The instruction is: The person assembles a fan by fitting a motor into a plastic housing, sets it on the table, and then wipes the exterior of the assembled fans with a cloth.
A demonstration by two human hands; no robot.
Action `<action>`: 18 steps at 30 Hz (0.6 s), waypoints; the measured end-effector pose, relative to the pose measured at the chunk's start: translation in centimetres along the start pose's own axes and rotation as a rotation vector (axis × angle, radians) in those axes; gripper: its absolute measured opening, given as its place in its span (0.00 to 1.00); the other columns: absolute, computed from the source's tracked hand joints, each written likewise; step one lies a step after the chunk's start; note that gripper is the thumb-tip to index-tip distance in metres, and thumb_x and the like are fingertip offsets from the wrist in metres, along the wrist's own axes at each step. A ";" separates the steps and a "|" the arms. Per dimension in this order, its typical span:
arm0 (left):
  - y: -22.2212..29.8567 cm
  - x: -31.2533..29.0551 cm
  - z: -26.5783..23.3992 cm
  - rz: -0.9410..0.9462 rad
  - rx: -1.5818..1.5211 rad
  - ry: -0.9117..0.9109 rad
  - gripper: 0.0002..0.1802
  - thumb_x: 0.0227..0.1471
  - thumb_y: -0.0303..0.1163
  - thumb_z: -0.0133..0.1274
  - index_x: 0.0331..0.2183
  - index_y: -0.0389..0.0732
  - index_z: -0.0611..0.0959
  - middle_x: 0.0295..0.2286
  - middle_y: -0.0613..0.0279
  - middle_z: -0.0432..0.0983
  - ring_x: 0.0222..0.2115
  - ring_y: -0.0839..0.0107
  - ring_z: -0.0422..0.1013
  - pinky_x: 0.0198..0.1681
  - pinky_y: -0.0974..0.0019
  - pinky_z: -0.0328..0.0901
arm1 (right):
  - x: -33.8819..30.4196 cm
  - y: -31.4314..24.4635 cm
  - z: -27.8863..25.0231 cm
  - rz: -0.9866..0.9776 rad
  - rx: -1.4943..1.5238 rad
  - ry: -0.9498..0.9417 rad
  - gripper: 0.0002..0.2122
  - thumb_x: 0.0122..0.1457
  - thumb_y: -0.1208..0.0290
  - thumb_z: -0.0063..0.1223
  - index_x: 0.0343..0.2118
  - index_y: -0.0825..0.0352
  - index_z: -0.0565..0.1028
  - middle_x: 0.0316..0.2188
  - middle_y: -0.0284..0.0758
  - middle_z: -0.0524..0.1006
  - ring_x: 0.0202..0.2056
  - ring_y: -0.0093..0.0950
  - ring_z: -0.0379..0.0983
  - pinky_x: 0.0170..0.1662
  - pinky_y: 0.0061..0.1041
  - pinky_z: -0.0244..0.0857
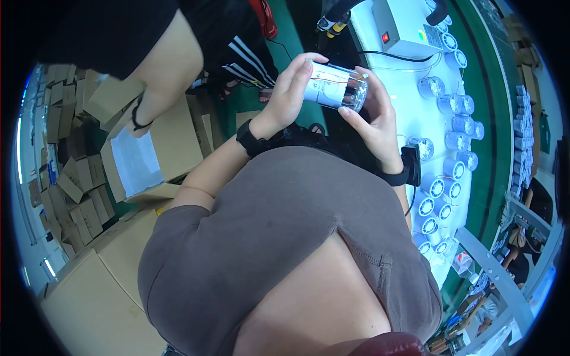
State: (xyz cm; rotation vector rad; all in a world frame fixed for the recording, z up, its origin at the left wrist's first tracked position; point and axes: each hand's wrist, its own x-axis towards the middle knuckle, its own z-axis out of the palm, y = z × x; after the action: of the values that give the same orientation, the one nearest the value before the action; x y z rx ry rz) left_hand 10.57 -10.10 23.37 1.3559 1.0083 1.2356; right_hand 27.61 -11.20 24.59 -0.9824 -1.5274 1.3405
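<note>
In front of my chest I hold a white cylindrical housing with a clear plastic end (328,85), lying on its side. Thin red and dark wires run along its outside, and a small light-coloured connector shows near the clear end. My left hand (291,89) is wrapped round the white end. At the clear end, my right hand (375,115) has its thumb below and its fingers curled behind, partly hidden. Several similar cylinders (456,141) stand or lie on the white tabletop (386,77) to my right, some with vented round ends.
A metal box with a red switch (409,29) sits at the table's far end, near hand tools (332,25). On the left, a co-worker's arm (160,89) reaches to an open cardboard box (172,148) with a white sheet. Flat cardboard (77,184) is piled beyond.
</note>
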 end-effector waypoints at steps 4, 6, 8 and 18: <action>0.7 0.7 0.1 0.215 0.052 -0.049 0.25 0.54 0.47 0.24 0.40 0.37 0.67 0.30 0.55 0.69 0.30 0.73 0.68 0.34 0.74 0.62 | 0.1 -0.8 -0.2 -0.114 -0.164 -0.040 0.30 0.41 0.73 0.57 0.48 0.69 0.57 0.44 0.41 0.62 0.46 0.30 0.60 0.49 0.27 0.54; 1.1 0.8 0.2 0.240 0.067 -0.046 0.26 0.54 0.47 0.23 0.40 0.37 0.67 0.30 0.55 0.69 0.30 0.72 0.68 0.33 0.74 0.62 | 0.1 -1.1 0.2 -0.104 -0.122 -0.027 0.30 0.41 0.73 0.57 0.48 0.69 0.57 0.45 0.41 0.61 0.46 0.30 0.60 0.49 0.27 0.54; 1.4 0.9 0.2 0.288 0.107 -0.052 0.28 0.54 0.48 0.21 0.40 0.37 0.67 0.30 0.54 0.69 0.31 0.70 0.68 0.33 0.74 0.62 | 0.1 -1.3 0.8 -0.086 -0.031 0.010 0.31 0.40 0.73 0.58 0.48 0.70 0.57 0.45 0.42 0.61 0.46 0.30 0.59 0.49 0.27 0.54; 2.4 1.0 0.2 0.226 0.226 -0.087 0.31 0.52 0.52 0.18 0.42 0.39 0.65 0.33 0.55 0.69 0.35 0.67 0.68 0.38 0.70 0.63 | 0.3 -1.9 0.6 -0.117 -0.064 0.025 0.31 0.40 0.71 0.59 0.48 0.70 0.57 0.45 0.42 0.61 0.47 0.30 0.59 0.49 0.27 0.54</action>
State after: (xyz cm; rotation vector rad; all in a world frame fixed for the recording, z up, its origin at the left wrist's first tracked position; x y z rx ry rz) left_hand 10.76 -9.53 25.88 1.7233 0.9758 1.2427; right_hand 26.92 -11.37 26.51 -0.9315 -1.5925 1.1998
